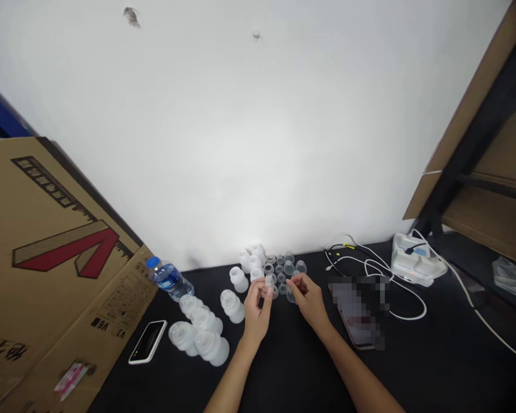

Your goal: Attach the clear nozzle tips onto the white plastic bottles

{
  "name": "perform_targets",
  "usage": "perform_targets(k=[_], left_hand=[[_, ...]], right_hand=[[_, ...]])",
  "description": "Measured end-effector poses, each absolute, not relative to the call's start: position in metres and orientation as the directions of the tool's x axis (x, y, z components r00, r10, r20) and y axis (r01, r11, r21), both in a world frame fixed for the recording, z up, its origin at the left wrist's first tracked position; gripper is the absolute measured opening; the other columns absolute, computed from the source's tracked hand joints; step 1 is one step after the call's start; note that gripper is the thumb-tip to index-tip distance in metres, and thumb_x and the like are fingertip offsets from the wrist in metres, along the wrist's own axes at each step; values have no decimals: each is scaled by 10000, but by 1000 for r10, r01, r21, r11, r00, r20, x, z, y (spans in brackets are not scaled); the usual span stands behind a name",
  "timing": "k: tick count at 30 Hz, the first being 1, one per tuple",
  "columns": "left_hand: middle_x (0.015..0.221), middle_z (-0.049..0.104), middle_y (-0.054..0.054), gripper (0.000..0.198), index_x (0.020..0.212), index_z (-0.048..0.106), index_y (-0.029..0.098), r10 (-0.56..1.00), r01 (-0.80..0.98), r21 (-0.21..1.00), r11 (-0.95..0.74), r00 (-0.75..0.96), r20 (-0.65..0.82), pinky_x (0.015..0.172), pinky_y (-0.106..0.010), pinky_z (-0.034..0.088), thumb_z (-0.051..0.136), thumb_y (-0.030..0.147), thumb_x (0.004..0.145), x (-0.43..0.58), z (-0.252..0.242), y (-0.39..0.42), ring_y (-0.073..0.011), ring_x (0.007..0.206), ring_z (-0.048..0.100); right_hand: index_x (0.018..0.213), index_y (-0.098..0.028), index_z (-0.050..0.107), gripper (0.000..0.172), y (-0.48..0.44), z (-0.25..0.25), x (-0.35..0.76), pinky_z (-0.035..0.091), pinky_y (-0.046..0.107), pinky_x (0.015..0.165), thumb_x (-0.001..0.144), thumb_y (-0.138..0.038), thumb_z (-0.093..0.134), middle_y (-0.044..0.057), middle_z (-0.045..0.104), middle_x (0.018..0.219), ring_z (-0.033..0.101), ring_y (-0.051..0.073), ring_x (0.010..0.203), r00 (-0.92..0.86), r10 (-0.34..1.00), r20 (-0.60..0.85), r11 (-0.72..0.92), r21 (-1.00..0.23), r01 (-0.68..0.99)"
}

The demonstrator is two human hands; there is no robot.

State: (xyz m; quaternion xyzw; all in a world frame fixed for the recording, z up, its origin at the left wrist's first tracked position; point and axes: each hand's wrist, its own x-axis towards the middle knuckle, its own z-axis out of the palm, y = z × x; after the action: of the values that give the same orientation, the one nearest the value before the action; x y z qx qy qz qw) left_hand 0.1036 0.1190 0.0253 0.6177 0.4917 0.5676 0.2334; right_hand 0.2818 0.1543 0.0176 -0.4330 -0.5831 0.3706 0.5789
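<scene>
My left hand (257, 304) is closed on a small clear plastic cap (269, 281), held between thumb and fingertips. To its right, my right hand (307, 295) has thumb and forefinger pinched together; whatever is between them is too small to make out. Just beyond both hands sit several clear rings (280, 269) and clear domed caps (289, 267) in rows on the black table (279, 367). Behind my left hand stand several white open-necked bottles (239, 279). One white bottle with a clear domed top (232, 306) stands left of my left hand.
Several more capped white bottles (212, 347) are grouped at the left. Beyond them lean a blue-capped water bottle (171, 279) and a white-edged phone (148, 342) lies nearby. A large cardboard box (60, 258) borders the left. At right are a blurred phone (355, 315), white cables (413, 315) and a power strip (417, 264).
</scene>
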Motion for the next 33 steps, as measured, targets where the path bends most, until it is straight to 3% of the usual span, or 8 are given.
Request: perform_targets(k=[6, 13, 19, 22, 26, 33], left_hand=[[710, 719, -15, 490, 1006, 733, 182, 970, 19, 982, -189, -151, 190, 587, -259, 452, 682, 670, 995, 114, 4, 111, -148, 586, 586], [653, 704, -30, 531, 895, 704, 167, 994, -252, 967, -36, -112, 8, 491, -236, 441, 800, 690, 884, 120, 8, 116, -157, 546, 641], [677, 719, -45, 586, 884, 712, 145, 984, -464, 878, 116, -70, -166, 510, -234, 474, 868, 700, 785, 119, 10, 120, -161, 566, 682], [819, 778, -85, 585, 869, 705, 136, 972, -563, 810, 165, -48, -232, 518, -221, 469, 905, 675, 757, 118, 13, 120, -148, 610, 700], [881, 787, -94, 565, 882, 717, 121, 966, -627, 754, 196, -11, -260, 585, -227, 510, 927, 634, 772, 116, 17, 119, -138, 658, 707], [933, 811, -117, 550, 909, 695, 135, 971, -631, 754, 182, -4, -238, 741, -296, 598, 940, 610, 781, 118, 14, 117, -199, 781, 777]], right_hand=[[879, -211, 678, 479, 156, 24, 288, 457, 246, 468, 924, -676, 779, 37, 732, 748, 602, 158, 550, 51, 968, 247, 249, -967, -44], [900, -214, 700, 486, 149, 31, 283, 459, 254, 427, 921, -695, 775, 52, 773, 790, 552, 128, 464, -77, 976, 205, 203, -979, -33], [910, -209, 714, 443, 145, 34, 284, 429, 247, 411, 918, -642, 808, 61, 787, 817, 539, 117, 453, -67, 977, 201, 197, -979, -62], [904, -209, 714, 403, 145, 34, 286, 398, 233, 408, 933, -600, 810, 51, 785, 819, 520, 102, 446, -73, 979, 188, 180, -978, -110], [904, -208, 711, 398, 146, 31, 287, 386, 227, 410, 921, -587, 827, 43, 781, 808, 509, 96, 442, -75, 982, 172, 160, -978, -135], [915, -216, 695, 397, 146, 27, 288, 381, 224, 408, 934, -593, 817, 30, 773, 795, 486, 94, 436, -124, 980, 154, 134, -978, -160]])
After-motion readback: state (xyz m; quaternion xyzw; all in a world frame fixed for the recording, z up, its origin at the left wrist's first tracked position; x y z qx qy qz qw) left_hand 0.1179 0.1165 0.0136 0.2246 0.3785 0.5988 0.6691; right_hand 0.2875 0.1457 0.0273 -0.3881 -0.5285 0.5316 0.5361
